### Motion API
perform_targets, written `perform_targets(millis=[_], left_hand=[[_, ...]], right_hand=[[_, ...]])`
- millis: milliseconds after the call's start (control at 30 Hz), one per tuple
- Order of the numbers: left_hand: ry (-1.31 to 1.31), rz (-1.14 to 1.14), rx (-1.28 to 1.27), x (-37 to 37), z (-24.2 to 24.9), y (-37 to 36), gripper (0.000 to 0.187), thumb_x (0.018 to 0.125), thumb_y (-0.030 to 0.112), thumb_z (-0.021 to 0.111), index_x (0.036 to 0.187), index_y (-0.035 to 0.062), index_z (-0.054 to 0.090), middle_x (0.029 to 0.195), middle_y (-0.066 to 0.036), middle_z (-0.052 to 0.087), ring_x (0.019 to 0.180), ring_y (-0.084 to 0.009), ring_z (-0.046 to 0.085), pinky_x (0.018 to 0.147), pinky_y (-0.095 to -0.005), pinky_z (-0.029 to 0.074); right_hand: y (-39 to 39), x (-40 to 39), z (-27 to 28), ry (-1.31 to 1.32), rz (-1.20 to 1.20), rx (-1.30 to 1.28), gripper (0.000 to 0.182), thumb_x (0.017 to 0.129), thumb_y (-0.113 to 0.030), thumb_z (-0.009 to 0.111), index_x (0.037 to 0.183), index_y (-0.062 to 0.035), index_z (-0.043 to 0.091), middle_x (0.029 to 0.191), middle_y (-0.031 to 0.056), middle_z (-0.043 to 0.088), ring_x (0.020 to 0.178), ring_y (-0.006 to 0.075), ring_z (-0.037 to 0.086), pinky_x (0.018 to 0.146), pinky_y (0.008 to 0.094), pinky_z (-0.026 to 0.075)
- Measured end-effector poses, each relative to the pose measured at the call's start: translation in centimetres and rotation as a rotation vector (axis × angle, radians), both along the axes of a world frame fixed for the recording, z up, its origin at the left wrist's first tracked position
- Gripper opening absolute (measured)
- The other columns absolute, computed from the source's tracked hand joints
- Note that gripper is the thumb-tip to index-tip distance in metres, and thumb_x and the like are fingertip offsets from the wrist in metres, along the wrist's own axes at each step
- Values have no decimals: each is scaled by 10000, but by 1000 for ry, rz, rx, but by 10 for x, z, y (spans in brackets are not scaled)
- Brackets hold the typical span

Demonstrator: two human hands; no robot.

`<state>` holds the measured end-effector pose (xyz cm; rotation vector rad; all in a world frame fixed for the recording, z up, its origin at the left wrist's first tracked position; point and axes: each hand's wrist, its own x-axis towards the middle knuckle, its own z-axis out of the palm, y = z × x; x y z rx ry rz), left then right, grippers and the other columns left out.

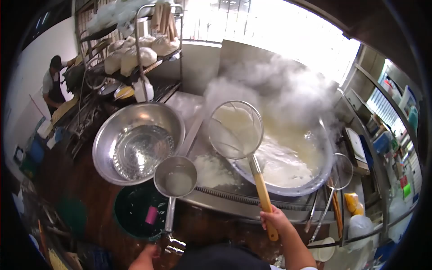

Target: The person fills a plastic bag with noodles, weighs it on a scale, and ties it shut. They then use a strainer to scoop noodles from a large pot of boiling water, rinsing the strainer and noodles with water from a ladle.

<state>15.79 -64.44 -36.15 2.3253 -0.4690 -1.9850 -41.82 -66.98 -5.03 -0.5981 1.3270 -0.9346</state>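
Note:
My right hand (276, 221) is wrapped round the wooden handle of a round mesh strainer (236, 130). The strainer's mesh head is raised over the near left rim of a wide, steaming pot (321, 173), which holds cloudy liquid with a white mass. At the lower left, my left hand (152, 251) is low and blurred, its fingers hard to make out. Close to it, but seemingly apart, is the handle end of a metal dipper (175, 177) with pale liquid in its cup. The dipper lies between the pot and a large steel bowl (105, 148).
A dark green bucket (121, 209) with a pink object stands below the bowl. White residue (211, 171) covers part of the steel counter. A second strainer (343, 171) lies right of the pot. Filled bags (137, 58) sit on a rack. Another person (54, 87) stands far left.

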Motion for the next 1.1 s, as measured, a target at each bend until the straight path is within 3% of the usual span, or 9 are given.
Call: perform_targets(millis=[100, 167, 333, 500, 567, 633, 833, 933, 1100], left_hand=[[-79, -268, -114, -11, 1, -15, 346, 826, 381, 701, 1021, 103, 633, 856, -108, 650, 739, -282, 649, 672, -468, 541], [-6, 48, -228, -27, 13, -28, 306, 827, 287, 709, 1038, 83, 624, 855, -127, 650, 720, -295, 662, 635, -490, 560], [104, -57, -174, -44, 40, -61, 259, 866, 260, 671, 1022, 62, 607, 842, -124, 647, 677, -279, 658, 607, -461, 560], [3, -172, -195, -26, 14, -54, 264, 878, 309, 653, 985, 73, 602, 859, -102, 648, 648, -244, 637, 583, -422, 537], [27, -313, -143, -15, 6, -48, 271, 883, 331, 647, 991, 86, 609, 861, -84, 647, 663, -231, 637, 604, -414, 532], [-20, -223, -106, -18, 30, -33, 277, 879, 342, 653, 995, 94, 613, 862, -71, 650, 674, -225, 635, 629, -414, 528], [-43, -228, 1, -9, 14, -11, 278, 883, 375, 638, 999, 122, 632, 817, -65, 668, 667, -217, 647, 625, -425, 527], [-29, -208, -63, -20, 13, -18, 303, 873, 384, 651, 995, 110, 620, 810, -69, 651, 669, -217, 639, 627, -417, 533], [25, -153, -90, -43, 18, -28, 296, 878, 365, 648, 1007, 101, 613, 815, -72, 638, 648, -219, 628, 584, -394, 536]], right_hand=[[31, 18, -20, 68, -86, 34, 429, 859, -15, 643, 1264, -87, 522, 736, 38, 580, 539, 154, 594, 488, 302, 503], [51, 40, -24, 353, -125, 9, 435, 865, -60, 641, 1283, -94, 525, 772, 29, 589, 571, 127, 572, 517, 249, 478], [89, 60, -36, 929, -69, -158, 469, 839, -149, 679, 1289, -89, 562, 1029, 107, 679, 909, 197, 649, 810, 314, 494], [98, 49, -30, 451, -120, -124, 452, 855, -91, 657, 1291, -46, 545, 986, 100, 667, 871, 178, 631, 779, 311, 489], [94, 46, -31, 856, -108, -80, 433, 856, -92, 654, 1275, -45, 555, 979, 118, 674, 883, 189, 637, 802, 298, 486], [96, 53, -31, 883, -126, -310, 400, 849, -120, 660, 1240, -79, 587, 973, 154, 675, 915, 244, 656, 837, 300, 487], [84, 47, -29, 940, -140, -187, 417, 847, -130, 677, 1249, -67, 581, 977, 95, 673, 852, 212, 639, 806, 307, 493], [85, 45, -18, 516, -138, -116, 389, 863, -113, 681, 1238, -72, 583, 853, 14, 608, 726, 93, 569, 630, 248, 490], [91, 10, 13, 201, -339, -23, 322, 883, -189, 693, 1171, -97, 582, 745, 2, 592, 545, 92, 562, 488, 240, 467]])
